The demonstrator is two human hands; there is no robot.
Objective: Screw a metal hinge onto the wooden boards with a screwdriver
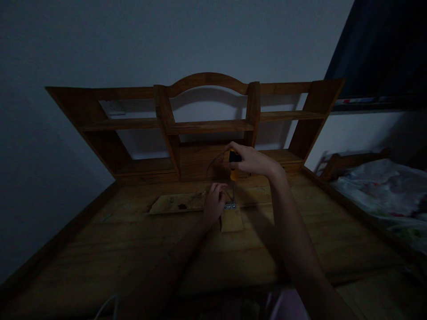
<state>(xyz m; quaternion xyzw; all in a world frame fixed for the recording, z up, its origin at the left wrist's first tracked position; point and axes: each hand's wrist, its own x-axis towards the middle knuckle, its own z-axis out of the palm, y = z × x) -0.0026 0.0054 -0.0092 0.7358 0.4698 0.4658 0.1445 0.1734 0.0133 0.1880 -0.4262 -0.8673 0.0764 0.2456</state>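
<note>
One bare right hand (255, 161) holds a screwdriver with a yellow and black handle (234, 175) and a thin metal shaft. Its fingers are clamped on the upper part of this handle. The screwdriver stands almost upright, and its shaft goes down to a small silver metal plate with holes (230, 206); whether the tip sits in a screw, I cannot tell.

This metal plate lies at the far end of a short, pale wooden piece (232, 221). Just to the left, the bare left hand (213, 205) is low, with its fingers bent and close together, beside the plate and over the right part of a long, flat, pale wooden board with dark stains (176, 203). I cannot tell if these fingers grip something or only press.

Both wooden pieces lie on a wide brown wooden desktop (143, 249), near its middle. Behind them rises a brown wooden shelf unit with an arched top (208, 128), in front of a plain pale wall (200, 35). To the right of the desktop, a crumpled, whitish, see-through covering (383, 182) is visible in weak light.
</note>
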